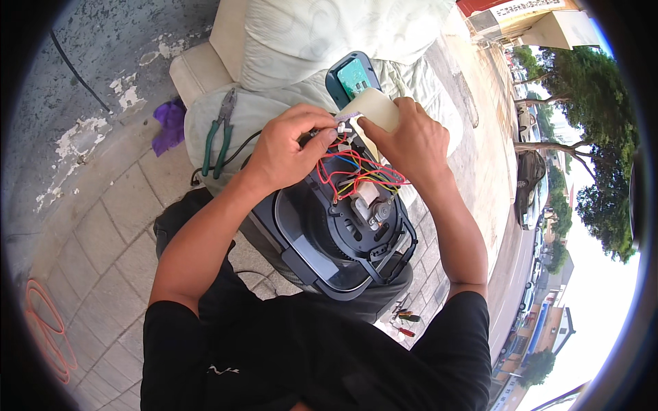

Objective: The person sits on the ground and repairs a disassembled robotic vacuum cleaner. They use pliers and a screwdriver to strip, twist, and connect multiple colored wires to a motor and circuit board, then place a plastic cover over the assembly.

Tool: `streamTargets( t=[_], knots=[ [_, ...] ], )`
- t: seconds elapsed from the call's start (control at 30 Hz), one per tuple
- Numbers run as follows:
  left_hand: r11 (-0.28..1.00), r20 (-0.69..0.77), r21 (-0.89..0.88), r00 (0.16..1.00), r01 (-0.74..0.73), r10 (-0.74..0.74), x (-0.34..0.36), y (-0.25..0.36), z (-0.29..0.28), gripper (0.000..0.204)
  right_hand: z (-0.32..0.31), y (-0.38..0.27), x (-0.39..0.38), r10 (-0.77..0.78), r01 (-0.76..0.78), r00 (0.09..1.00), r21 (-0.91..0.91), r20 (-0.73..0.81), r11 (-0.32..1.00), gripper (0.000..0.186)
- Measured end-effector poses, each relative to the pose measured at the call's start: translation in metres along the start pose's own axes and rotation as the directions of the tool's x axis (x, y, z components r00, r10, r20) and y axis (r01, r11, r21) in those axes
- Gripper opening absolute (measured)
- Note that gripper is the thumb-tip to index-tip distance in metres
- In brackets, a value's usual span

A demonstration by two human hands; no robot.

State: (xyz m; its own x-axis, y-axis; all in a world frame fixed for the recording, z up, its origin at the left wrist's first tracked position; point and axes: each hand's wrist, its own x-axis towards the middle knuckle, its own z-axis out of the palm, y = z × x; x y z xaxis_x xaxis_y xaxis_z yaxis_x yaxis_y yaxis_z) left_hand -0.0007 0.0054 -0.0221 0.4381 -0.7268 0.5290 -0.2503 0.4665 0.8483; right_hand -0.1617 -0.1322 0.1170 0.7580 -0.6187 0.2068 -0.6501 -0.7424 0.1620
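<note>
An opened black appliance (322, 219) lies tilted across my lap, its inside bared. Red, yellow and blue wires (349, 168) loop over it beside a small metal motor (375, 211). At its far end, the fingertips of my left hand (291, 147) are pinched together near white connectors; whatever sits between them is too small to make out. My right hand (415, 137) grips a cream-coloured curved piece (375, 109), thumb on its near side. Just beyond, a dark panel with a green circuit board (353, 77) rests on the pale cloth.
Green-handled pliers (221, 137) lie on the cloth-covered seat (267, 68) to the left, by a black cord. A purple cloth (168, 127) is beside the wall. Screwdrivers (408, 316) lie low at right, and an orange cable (51, 329) is coiled on the paving.
</note>
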Motion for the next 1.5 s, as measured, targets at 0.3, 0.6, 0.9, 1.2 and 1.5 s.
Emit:
streamTargets(
  t=[0.3,0.6,0.9,1.2,1.5],
  knots=[
    [0.998,0.037,-0.058,0.999,0.034,-0.032,-0.001,0.002,-0.001,0.014,0.013,-0.013,0.008,-0.069,0.070,0.997,0.046,-0.026,0.996,0.068],
    [0.995,-0.084,0.041,0.992,-0.094,0.097,-0.003,0.001,0.007,0.011,0.010,-0.014,0.005,-0.090,0.088,0.996,0.072,0.019,0.993,0.069],
    [0.991,-0.079,0.089,0.991,-0.101,0.108,-0.004,0.001,0.007,0.014,-0.044,-0.012,0.037,-0.110,0.095,0.942,0.061,0.318,0.994,0.065],
    [0.989,-0.088,0.114,0.991,-0.089,0.100,-0.007,0.002,0.006,0.014,-0.038,-0.102,0.093,-0.380,0.365,0.898,0.106,0.223,0.925,0.042],
    [0.913,-0.067,0.373,0.977,-0.163,0.202,-0.018,-0.022,0.021,0.015,0.100,-0.244,0.112,-0.378,0.520,0.431,0.116,0.819,0.846,0.038]
  ],
)
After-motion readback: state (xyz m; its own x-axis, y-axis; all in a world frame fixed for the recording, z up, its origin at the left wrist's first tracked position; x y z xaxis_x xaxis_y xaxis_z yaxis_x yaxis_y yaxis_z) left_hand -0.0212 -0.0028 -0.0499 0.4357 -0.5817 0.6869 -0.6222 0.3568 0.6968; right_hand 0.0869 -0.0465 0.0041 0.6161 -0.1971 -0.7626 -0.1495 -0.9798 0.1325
